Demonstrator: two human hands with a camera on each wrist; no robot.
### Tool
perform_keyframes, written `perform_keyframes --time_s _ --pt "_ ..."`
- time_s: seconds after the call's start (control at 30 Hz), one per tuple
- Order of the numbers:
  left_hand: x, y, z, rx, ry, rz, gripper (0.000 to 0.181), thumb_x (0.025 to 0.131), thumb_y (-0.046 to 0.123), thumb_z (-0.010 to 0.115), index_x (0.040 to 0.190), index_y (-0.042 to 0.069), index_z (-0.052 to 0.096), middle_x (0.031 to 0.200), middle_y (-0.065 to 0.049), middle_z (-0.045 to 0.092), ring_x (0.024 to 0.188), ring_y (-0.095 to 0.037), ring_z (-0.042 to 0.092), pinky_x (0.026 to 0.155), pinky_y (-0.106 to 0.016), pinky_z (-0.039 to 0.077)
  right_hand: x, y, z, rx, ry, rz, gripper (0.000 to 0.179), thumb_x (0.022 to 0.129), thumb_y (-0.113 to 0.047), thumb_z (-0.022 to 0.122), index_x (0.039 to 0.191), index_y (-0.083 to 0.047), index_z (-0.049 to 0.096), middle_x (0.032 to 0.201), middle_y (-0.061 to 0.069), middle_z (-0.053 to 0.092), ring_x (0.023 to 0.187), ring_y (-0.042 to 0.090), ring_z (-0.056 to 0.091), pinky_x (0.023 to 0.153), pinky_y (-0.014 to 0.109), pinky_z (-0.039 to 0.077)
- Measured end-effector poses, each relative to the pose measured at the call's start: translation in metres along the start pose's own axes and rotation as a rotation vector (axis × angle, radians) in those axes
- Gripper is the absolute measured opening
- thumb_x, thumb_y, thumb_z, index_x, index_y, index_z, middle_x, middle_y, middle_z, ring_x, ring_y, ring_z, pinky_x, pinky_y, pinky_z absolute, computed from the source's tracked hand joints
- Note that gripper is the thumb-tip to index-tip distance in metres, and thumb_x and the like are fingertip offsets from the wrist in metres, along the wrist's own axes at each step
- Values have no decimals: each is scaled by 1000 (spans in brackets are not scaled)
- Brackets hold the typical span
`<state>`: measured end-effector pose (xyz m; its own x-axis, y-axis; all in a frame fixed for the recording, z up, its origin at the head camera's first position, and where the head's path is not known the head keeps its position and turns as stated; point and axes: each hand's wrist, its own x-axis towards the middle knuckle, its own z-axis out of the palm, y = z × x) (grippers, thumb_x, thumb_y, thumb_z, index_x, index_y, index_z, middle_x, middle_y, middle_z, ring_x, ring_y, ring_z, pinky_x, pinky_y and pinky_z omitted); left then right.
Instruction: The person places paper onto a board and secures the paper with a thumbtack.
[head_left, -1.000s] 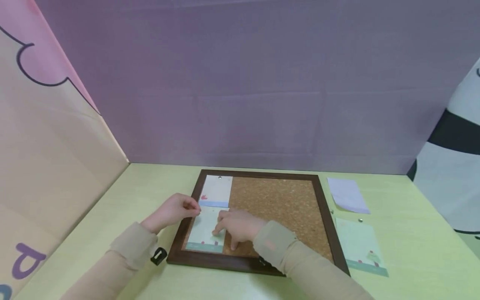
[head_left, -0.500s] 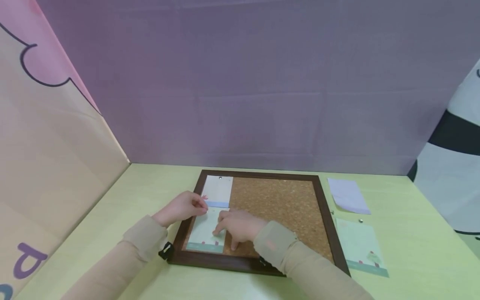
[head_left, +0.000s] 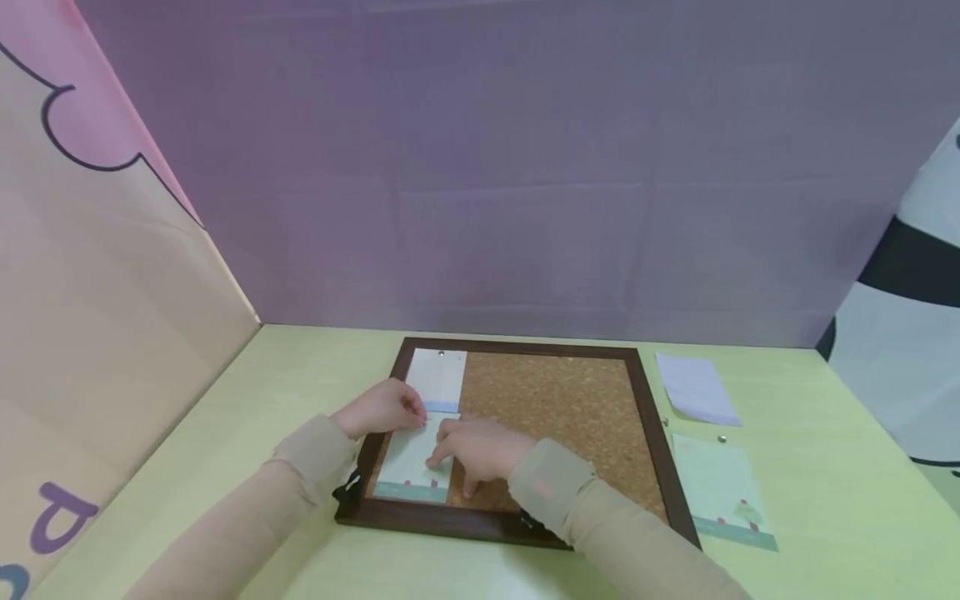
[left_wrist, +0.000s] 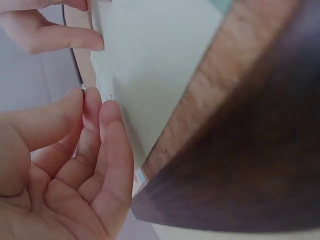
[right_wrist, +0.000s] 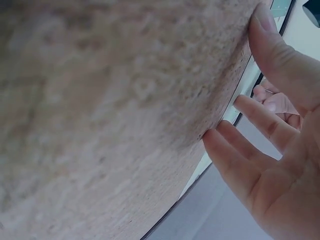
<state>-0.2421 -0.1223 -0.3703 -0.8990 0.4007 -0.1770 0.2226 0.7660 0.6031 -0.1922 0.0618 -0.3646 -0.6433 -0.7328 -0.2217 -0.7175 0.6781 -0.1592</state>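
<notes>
Cork lies bare across most of the framed board (head_left: 555, 408), and down its left side, as I see it from across the room, two sheets sit one above the other. What has changed is the left hand (head_left: 386, 407): a second ago its fingertips were by the upper left corner of the pale green sheet (head_left: 408, 457), and now they have slid over to near the middle of its top edge. Thumb and fingers are pinched together on something tiny and shiny, which I take for a pin (left_wrist: 83, 87); whether its point has met the paper I can't make out. The right hand (head_left: 483, 448) has hardly budged, its fingers spread and their tips resting on the right part of the sheet and the cork beside it, so the paper lies where it did. To my mind that leaves the green sheet placed but not yet fastened, with the pin now roughly matching the silvery tack (head_left: 441, 353) at the top of the white sheet (head_left: 437, 379) above. Off to the right, on the table (head_left: 825, 433), lie a lilac sheet (head_left: 692, 387), another green one and two loose tacks (head_left: 722, 438), apart from the hands
</notes>
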Motion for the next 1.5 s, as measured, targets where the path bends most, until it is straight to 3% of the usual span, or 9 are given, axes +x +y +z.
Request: perform_keyframes --time_s 0.23,0.4,1.17,1.5 --pt "11 3 3 -30 -34 -86 3 82 4 67 83 1 68 73 -1 60 65 -12 49 57 -20 42 -1 0 -1 -14 6 -13 59 64 -23 82 120 -29 65 117 -6 57 104 12 51 85 19 46" --pt "16 4 5 -13 -33 -104 3 82 3 67 82 2 69 70 0 58 64 -11 49 57 -19 41 -2 -1 -2 -16 1 -6 58 65 -23 81 121 -29 65 120 -5 57 107 13 50 88 20 46" --pt "20 5 5 -10 2 -120 4 79 3 70 82 1 70 69 1 61 64 -11 49 56 -18 40 1 0 0 -19 -4 -1 58 65 -23 82 121 -30 65 120 -5 57 110 14 52 92 22 46" --pt "19 13 5 91 17 -88 7 78 -1 66 73 4 69 67 -1 60 64 -12 49 56 -19 40 1 1 0 -35 0 -8 59 65 -25 82 121 -30 65 119 -5 57 110 14 52 89 22 47"
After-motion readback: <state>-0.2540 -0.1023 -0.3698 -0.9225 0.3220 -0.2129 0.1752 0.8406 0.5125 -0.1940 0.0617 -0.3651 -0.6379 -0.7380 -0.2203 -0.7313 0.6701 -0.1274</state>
